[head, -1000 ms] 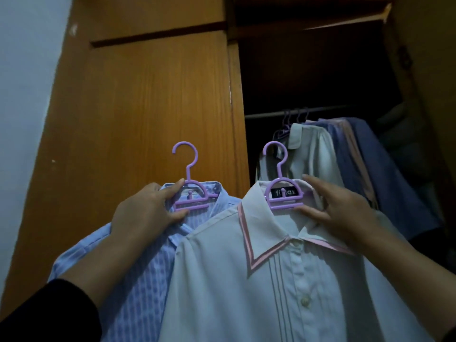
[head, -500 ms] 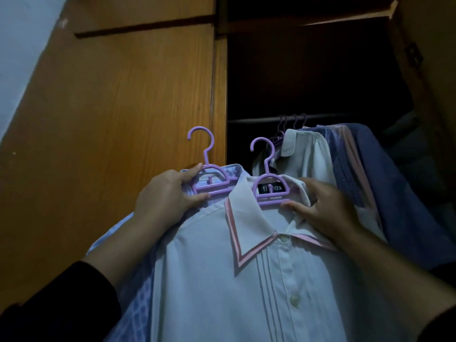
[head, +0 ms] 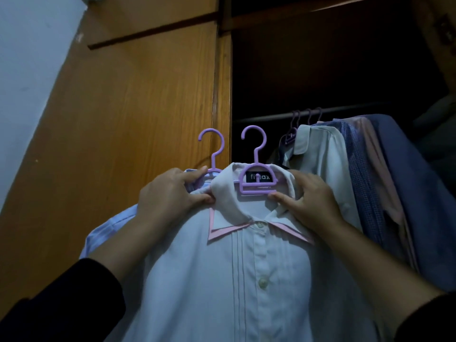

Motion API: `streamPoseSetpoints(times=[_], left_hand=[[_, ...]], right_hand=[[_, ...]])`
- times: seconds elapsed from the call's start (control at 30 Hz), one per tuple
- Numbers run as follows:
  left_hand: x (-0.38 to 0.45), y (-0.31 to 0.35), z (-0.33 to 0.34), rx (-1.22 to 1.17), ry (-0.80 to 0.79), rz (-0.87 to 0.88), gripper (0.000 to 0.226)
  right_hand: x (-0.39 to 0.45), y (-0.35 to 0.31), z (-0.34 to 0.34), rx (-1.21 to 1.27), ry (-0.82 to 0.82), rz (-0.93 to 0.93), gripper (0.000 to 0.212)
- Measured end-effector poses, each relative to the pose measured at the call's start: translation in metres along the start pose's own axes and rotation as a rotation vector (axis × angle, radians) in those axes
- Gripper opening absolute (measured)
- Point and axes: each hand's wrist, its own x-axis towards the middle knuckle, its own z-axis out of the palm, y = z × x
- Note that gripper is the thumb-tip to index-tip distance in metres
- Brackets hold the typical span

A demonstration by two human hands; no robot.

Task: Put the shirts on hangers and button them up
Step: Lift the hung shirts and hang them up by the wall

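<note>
With the left hand [head: 170, 196] pinching the blue shirt's hanger [head: 212, 154] and the right hand [head: 311, 201] clamped on the white shirt [head: 222, 280] beside its hanger [head: 256, 169] (both hooks above the fingers), either hook could miss the rail [head: 271, 117], dropping a shirt.

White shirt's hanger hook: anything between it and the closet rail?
Nothing visible. The purple hook sits below the rail, with dark open space between. The hung shirts crowd the rail only farther right.
</note>
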Motion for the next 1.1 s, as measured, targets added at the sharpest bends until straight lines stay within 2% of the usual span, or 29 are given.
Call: streamPoseSetpoints(times=[0.07, 0.13, 0.2, 0.27, 0.33, 0.47, 0.67, 0.87, 1.03, 1.1], left_hand=[[0.003, -0.003, 0.001, -0.04, -0.003, 0.0, 0.069], [0.005, -0.005, 0.002, -0.078, -0.013, -0.001, 0.07], [0.008, -0.008, 0.002, -0.119, -0.018, -0.008, 0.074], [0.012, -0.011, 0.001, -0.153, -0.028, -0.027, 0.075], [0.015, -0.013, -0.001, -0.168, -0.029, -0.039, 0.076], [0.018, -0.011, -0.001, -0.211, -0.029, -0.03, 0.078], [0.02, -0.012, 0.0, -0.189, -0.034, -0.01, 0.082], [0.028, -0.011, -0.003, -0.116, -0.123, -0.077, 0.092], [0.029, -0.023, -0.011, -0.17, -0.079, -0.159, 0.072], [0.026, -0.024, -0.013, -0.15, -0.039, -0.176, 0.07]], right_hand=[[-0.006, 0.0, -0.004, 0.104, -0.015, -0.046, 0.07], [-0.01, 0.007, -0.012, 0.124, -0.088, -0.098, 0.086], [-0.013, 0.02, -0.021, 0.044, -0.143, -0.154, 0.106], [-0.017, 0.034, -0.029, -0.088, -0.136, -0.218, 0.116], [-0.023, 0.041, -0.037, -0.181, -0.183, -0.2, 0.121], [-0.025, 0.041, -0.051, -0.224, -0.266, -0.161, 0.119], [-0.02, 0.04, -0.061, -0.229, -0.217, -0.191, 0.101], [-0.017, 0.039, -0.071, -0.204, -0.206, -0.07, 0.101], [-0.022, 0.068, -0.097, -0.228, -0.18, 0.216, 0.106], [-0.027, 0.084, -0.102, -0.261, -0.164, 0.325, 0.1]])
